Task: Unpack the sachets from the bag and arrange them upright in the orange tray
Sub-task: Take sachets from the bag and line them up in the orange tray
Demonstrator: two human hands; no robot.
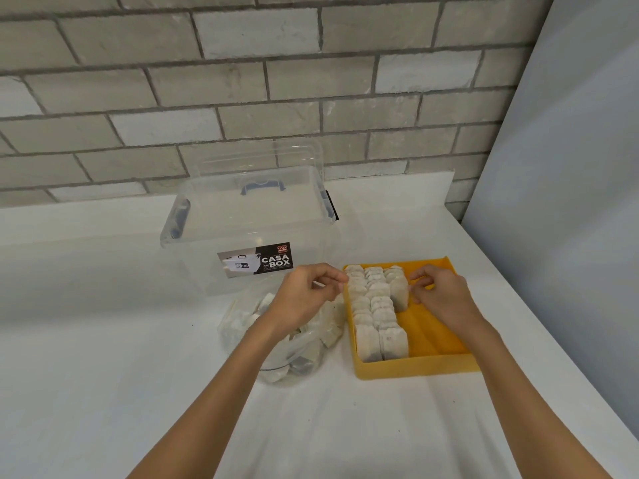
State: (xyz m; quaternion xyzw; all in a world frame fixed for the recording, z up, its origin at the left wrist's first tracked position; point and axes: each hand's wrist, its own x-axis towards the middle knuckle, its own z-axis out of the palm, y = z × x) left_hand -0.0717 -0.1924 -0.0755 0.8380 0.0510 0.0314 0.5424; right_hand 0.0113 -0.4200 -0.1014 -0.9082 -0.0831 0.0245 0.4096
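Orange rectangular plastic tray (415, 369): near the right edge of the white table (103, 340).
Pale paper sachets (371, 316): upright in the tray, two long rows along its left wall and a shorter third row beside them.
Clear plastic bag (294, 361): just beside the tray's left wall, with more sachets inside.
Left hand (307, 295): over the bag, fingers curled; grip cannot be told.
Right hand (441, 295): over the tray, curled fingertips at the third row; hold unclear.
Clear plastic storage box (256, 261): behind the bag.
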